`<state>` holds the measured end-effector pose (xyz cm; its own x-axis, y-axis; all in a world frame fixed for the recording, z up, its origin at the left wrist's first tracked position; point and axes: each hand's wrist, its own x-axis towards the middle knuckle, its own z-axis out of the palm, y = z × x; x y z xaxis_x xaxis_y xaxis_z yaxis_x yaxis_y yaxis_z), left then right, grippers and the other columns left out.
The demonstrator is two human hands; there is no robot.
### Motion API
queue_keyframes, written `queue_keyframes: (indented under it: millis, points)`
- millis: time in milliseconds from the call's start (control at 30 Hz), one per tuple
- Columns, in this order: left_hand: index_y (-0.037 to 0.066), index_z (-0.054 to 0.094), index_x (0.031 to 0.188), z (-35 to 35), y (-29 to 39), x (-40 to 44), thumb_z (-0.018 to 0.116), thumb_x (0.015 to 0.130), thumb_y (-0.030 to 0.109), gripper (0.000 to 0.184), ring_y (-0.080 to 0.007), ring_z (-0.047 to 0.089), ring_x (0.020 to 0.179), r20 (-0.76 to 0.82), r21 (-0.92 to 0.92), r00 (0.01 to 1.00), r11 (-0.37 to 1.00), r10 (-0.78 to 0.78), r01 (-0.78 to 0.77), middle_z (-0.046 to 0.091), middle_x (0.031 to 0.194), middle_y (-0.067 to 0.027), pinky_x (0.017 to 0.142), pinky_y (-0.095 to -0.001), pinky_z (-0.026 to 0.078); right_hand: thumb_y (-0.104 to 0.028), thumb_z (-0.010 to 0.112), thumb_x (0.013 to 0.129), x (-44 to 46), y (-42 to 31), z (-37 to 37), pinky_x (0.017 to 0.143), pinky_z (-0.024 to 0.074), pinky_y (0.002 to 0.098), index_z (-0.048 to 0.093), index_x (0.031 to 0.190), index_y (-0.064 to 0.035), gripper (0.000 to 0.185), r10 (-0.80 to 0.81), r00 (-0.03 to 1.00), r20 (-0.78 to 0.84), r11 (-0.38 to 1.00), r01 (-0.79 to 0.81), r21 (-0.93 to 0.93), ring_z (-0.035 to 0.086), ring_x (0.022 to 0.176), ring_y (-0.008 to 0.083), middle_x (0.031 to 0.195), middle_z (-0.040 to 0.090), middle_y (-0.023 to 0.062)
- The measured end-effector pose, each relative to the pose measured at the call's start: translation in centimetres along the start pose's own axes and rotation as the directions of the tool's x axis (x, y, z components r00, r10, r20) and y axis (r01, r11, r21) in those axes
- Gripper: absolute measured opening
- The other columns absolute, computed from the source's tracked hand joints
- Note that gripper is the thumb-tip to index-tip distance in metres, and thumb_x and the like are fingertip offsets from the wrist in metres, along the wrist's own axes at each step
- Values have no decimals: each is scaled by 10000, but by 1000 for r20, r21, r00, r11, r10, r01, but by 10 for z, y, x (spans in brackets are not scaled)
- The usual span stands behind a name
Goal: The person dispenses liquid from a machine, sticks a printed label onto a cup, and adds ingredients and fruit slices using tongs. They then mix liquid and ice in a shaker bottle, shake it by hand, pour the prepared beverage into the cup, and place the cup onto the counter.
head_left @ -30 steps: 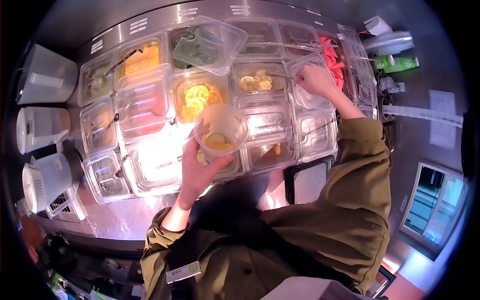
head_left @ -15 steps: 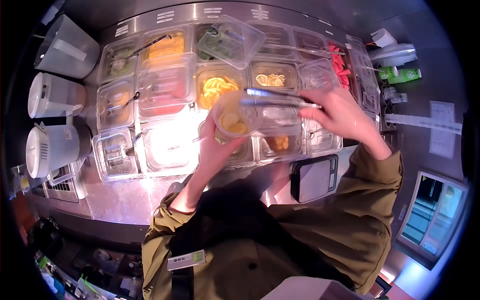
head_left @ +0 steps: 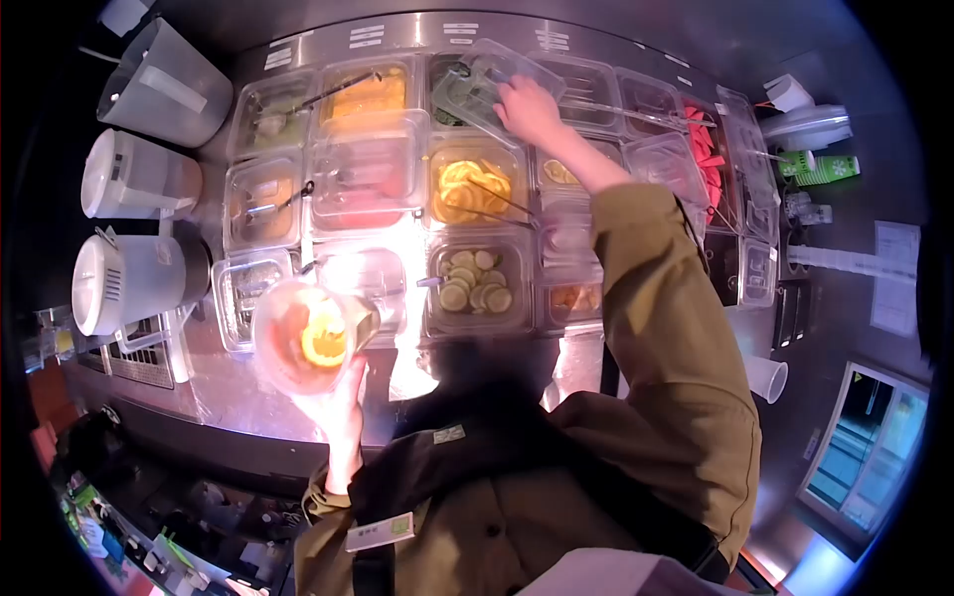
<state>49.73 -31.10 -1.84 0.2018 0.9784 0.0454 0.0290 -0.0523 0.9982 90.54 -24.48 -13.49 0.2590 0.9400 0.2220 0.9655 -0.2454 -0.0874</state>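
My left hand is wrapped around a clear plastic cup, tilted toward me, with a bright orange slice showing inside. My right hand reaches far back, its fingers closed on a clear plastic lid. That lid lies askew over a container of dark green leaves. Metal tongs rest among yellow citrus slices in an uncovered container. Pale green round slices fill the container in front of it.
Lidded containers of orange pieces and pink contents stand to the left. Red pieces are at the right, near green cups. White-lidded jugs line the left side. A clear cup is by my right sleeve.
My right hand has let go of the tongs, now in the citrus container, and moved back to the lid. My left hand has carried the cup left and toward me.
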Motion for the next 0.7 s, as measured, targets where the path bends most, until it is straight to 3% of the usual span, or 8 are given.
queue_keyframes:
  millis: [167, 267, 367, 400, 500, 533, 633, 700]
  points:
    - [63, 218, 1380, -19, 0, 6, 651, 718, 14, 793, -241, 383, 1186, -90, 58, 990, 993, 107, -102, 338, 1342, -137, 1021, -376, 264, -190, 622, 702, 50, 37, 80, 796, 468, 434, 608, 849, -5, 237, 102, 995, 13, 994, -102, -39, 571, 905, 327, 953, 571, 178]
    - [69, 226, 1378, -24, -1, 11, 653, 741, 55, 766, -240, 387, 1182, -123, 46, 984, 992, 126, -121, 339, 1344, -139, 1017, -382, 269, -177, 609, 703, 40, 33, 33, 795, 470, 417, 602, 842, 4, 228, -28, 969, 247, 1000, 28, 5, 568, 914, 328, 932, 579, 181]
    - [74, 235, 1376, -26, -4, 11, 654, 765, 96, 742, -239, 390, 1178, -151, 13, 981, 992, 125, -124, 339, 1346, -140, 1013, -388, 274, -184, 618, 689, 6, 16, 13, 795, 470, 407, 604, 844, 3, 243, -235, 933, 273, 972, 227, 59, 567, 918, 323, 918, 584, 181]
    - [70, 241, 1374, -29, -6, 10, 654, 768, 101, 734, -237, 387, 1181, -141, 92, 979, 987, 147, -134, 347, 1342, -135, 1014, -390, 275, -213, 640, 689, -10, 7, 13, 774, 471, 415, 594, 846, -15, 257, -261, 919, 294, 965, 248, 81, 563, 915, 321, 898, 582, 162]
    - [65, 261, 1368, -26, -5, 12, 626, 790, 86, 684, -229, 385, 1182, -148, 46, 979, 989, 144, -139, 371, 1325, -127, 1015, -390, 275, -245, 652, 698, -48, -15, -13, 749, 469, 421, 581, 869, -35, 281, -325, 923, 208, 938, 287, 193, 558, 902, 322, 896, 567, 138]
    - [65, 263, 1367, -27, -5, 12, 619, 793, 77, 675, -227, 386, 1181, -152, 34, 978, 990, 144, -140, 371, 1324, -128, 1014, -388, 277, -240, 639, 725, -60, -14, -37, 725, 468, 418, 562, 870, -39, 259, -299, 941, 158, 948, 273, 165, 556, 879, 316, 906, 544, 128]
    - [63, 268, 1364, -35, -1, 7, 601, 800, 51, 655, -222, 391, 1177, -166, 24, 979, 993, 121, -119, 377, 1318, -130, 1011, -381, 282, -213, 624, 732, -113, -4, -88, 720, 464, 411, 559, 841, -39, 215, -99, 960, 261, 983, 54, 175, 555, 870, 301, 900, 543, 117]
    - [60, 268, 1363, -34, 1, 6, 593, 803, 37, 649, -220, 394, 1173, -184, 22, 979, 996, 85, -82, 383, 1311, -131, 1008, -375, 287, -207, 592, 749, -162, 22, -87, 732, 460, 398, 554, 860, -48, 198, -229, 958, 175, 969, 207, 134, 556, 863, 286, 845, 550, 103]
